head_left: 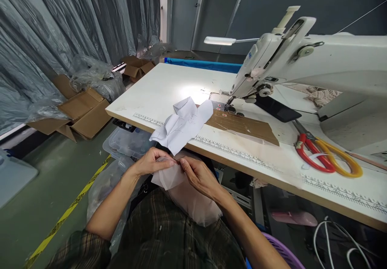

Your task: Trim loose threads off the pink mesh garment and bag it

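Both hands meet over my lap at the table's front edge, pinching a sheer white fabric point(193, 198) that hangs down onto my lap. My left hand point(154, 162) has thumb and fingers closed on its upper edge. Close beside it, my right hand point(199, 174) pinches the same edge with thumb and forefinger. Just beyond the fingertips, a creased white paper piece point(184, 124) with drawn lines lies partly over the table edge. The sewing machine point(260, 59) stands behind it to the right, its presser foot point(229, 104) beside a brown cardboard strip point(242, 126).
Scissors point(326, 152) with red and yellow handles and a black phone point(276, 106) lie on the white table point(145, 87), right of the cardboard. Printed ruler marks run along its front edge. Open cardboard boxes point(87, 112) and plastic bags stand on the floor at left.
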`<state>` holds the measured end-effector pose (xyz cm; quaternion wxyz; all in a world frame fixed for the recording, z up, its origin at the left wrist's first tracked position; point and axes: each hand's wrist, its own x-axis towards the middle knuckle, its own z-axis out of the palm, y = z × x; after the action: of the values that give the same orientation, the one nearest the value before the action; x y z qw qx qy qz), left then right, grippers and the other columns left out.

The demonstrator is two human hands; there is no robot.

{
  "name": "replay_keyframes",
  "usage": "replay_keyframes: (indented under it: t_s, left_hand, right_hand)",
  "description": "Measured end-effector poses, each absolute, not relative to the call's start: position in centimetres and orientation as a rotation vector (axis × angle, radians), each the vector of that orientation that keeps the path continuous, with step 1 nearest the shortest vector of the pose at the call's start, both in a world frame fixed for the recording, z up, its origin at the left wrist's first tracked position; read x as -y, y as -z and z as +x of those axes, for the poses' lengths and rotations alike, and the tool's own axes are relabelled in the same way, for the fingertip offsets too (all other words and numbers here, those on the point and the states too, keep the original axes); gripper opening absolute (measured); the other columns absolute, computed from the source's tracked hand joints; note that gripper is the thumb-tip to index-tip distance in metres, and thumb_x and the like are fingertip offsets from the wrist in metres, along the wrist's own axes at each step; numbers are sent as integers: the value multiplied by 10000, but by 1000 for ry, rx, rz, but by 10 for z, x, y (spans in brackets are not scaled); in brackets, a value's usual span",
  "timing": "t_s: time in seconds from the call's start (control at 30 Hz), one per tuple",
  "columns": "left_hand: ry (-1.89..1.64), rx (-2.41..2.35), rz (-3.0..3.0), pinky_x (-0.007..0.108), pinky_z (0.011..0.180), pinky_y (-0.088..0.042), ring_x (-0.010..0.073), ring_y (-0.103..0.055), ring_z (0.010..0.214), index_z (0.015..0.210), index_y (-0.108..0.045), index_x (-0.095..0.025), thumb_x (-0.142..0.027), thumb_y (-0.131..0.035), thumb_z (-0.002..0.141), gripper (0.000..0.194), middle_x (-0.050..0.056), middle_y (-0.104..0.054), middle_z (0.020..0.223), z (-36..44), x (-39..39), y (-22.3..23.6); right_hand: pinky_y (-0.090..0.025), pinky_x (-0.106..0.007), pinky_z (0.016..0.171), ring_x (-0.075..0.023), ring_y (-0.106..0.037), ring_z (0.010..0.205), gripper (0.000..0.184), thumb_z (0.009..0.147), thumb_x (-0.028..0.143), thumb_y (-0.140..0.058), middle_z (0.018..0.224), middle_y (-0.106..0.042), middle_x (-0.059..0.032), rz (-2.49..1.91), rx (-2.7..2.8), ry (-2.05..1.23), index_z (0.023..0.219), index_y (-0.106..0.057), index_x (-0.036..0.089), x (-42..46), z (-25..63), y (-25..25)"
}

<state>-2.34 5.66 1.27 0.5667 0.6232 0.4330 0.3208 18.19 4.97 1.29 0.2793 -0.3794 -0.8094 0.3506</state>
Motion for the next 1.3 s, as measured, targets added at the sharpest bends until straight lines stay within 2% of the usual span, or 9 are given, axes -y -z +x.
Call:
replay_keyframes:
  t_s: [0.23,0.47,0.57,0.67,0.73,0.83,0.9,1.1,1.3]
  left_hand:
    - [-750,-1013,1465,249,672,-473,163,-641,734,833,-763,-127,-407,-723,737,298,44,-742,812,-27,-58,-9]
    - [-746,-982,1397,246,668,-476,177,-655,750,887,-770,-120,-405,-722,742,323,94,-758,855,-28,-54,-13]
    - [-707,-937,1376,260,690,-481,194,-657,783,909,-770,-122,-400,-723,737,330,103,-758,872,-26,-49,-15]
    - [-665,-893,1401,247,650,-458,162,-617,699,861,-773,-115,-406,-733,718,327,67,-737,764,-21,-45,-16]
    - [-651,-888,1410,223,590,-415,121,-550,614,777,-765,-103,-431,-748,691,339,23,-670,641,-17,-43,-16]
    - [-623,-906,1358,194,495,-317,67,-420,512,696,-735,-96,-489,-762,648,397,-30,-530,528,-11,-41,-16]
    - [-614,-912,1314,188,480,-295,55,-383,495,695,-729,-97,-513,-769,627,424,-39,-505,523,-9,-40,-16]
    - [-621,-917,1302,215,593,-406,102,-527,599,776,-762,-104,-474,-786,631,398,26,-671,663,-8,-37,-15]
    - [-586,-899,1311,216,574,-406,124,-568,605,837,-771,-107,-440,-762,674,371,57,-716,708,-9,-37,-15]
  right_hand:
    - [-317,-249,561,-122,-427,560,407,989,405,-294,609,-468,14,-966,2175,-899,671,-446,200,-55,177,-14]
    - [-335,-247,540,-124,-441,524,434,979,437,-314,574,-484,16,-1175,2036,-832,722,-560,188,-52,180,-6]
    - [-416,-251,624,-146,-543,661,367,968,437,-372,712,-580,-16,-1027,1978,-956,867,-620,186,-42,186,-5]
    - [-455,-270,737,-166,-586,822,269,928,388,-506,872,-633,-50,-872,1890,-1055,1057,-637,190,-33,188,-8]
    - [-459,-270,745,-163,-585,820,228,910,360,-551,866,-632,-51,-825,1846,-1105,1015,-659,188,-30,187,-12]
    - [-454,-259,710,-149,-564,765,220,908,366,-555,802,-603,-36,-801,1815,-1155,855,-661,180,-28,186,-16]
    - [-445,-251,677,-138,-538,722,255,910,392,-544,760,-574,-21,-833,1782,-1163,812,-638,177,-26,184,-17]
    - [-415,-235,593,-122,-488,637,341,879,499,-546,678,-536,5,-921,1611,-1249,798,-621,176,-16,181,-15]
    - [-319,-226,471,-97,-405,541,417,825,581,-572,696,-530,-1,-998,1427,-1345,872,-637,172,-16,184,-7]
